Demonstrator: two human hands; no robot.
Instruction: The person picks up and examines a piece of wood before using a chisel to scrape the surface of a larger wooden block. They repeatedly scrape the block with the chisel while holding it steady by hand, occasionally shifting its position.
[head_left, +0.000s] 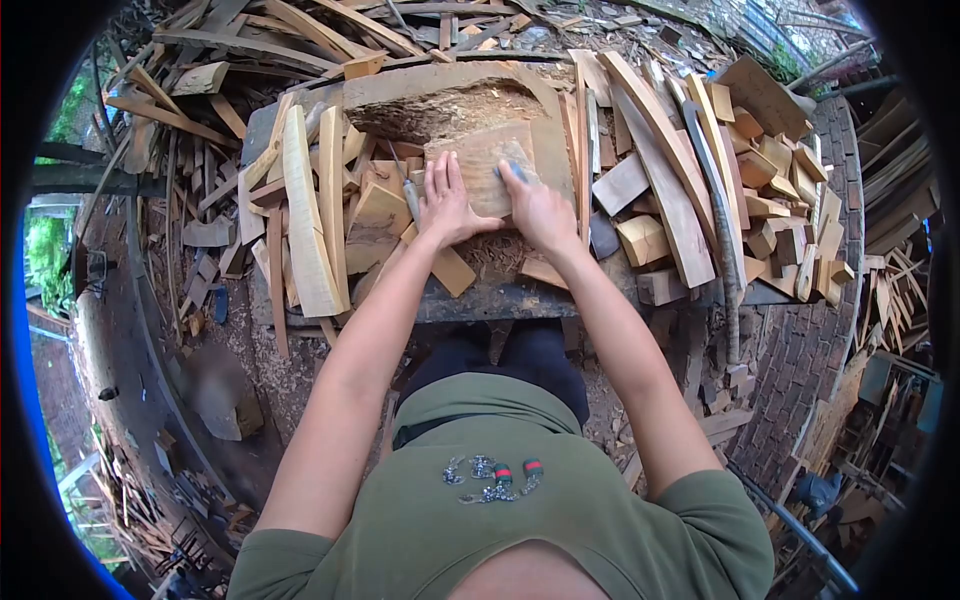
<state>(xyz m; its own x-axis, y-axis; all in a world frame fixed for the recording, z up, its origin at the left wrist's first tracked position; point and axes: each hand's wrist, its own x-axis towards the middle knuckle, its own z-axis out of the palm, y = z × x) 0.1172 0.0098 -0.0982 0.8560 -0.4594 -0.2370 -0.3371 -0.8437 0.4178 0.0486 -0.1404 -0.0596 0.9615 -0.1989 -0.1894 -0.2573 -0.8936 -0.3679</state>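
A flat, light-brown piece of wood (490, 150) lies on a larger worn board (400, 92) on the workbench. My left hand (455, 207) rests flat on its left part, fingers stretched and the thumb out to the right. Closed over the lower right part of the piece, my right hand (543, 212) grips a small blue object (513, 171), its kind mostly hidden by the fingers. Just left of my left hand lies a thin tool with a grey handle (411, 198). Wood shavings (497, 250) are gathered below the hands.
Curved wooden strips (308, 225) lean at the bench's left side. Long planks (660, 185) and a heap of cut blocks (785, 170) crowd the right. Scrap wood (290, 40) piles up behind. The dark bench edge (460, 308) runs in front of my body.
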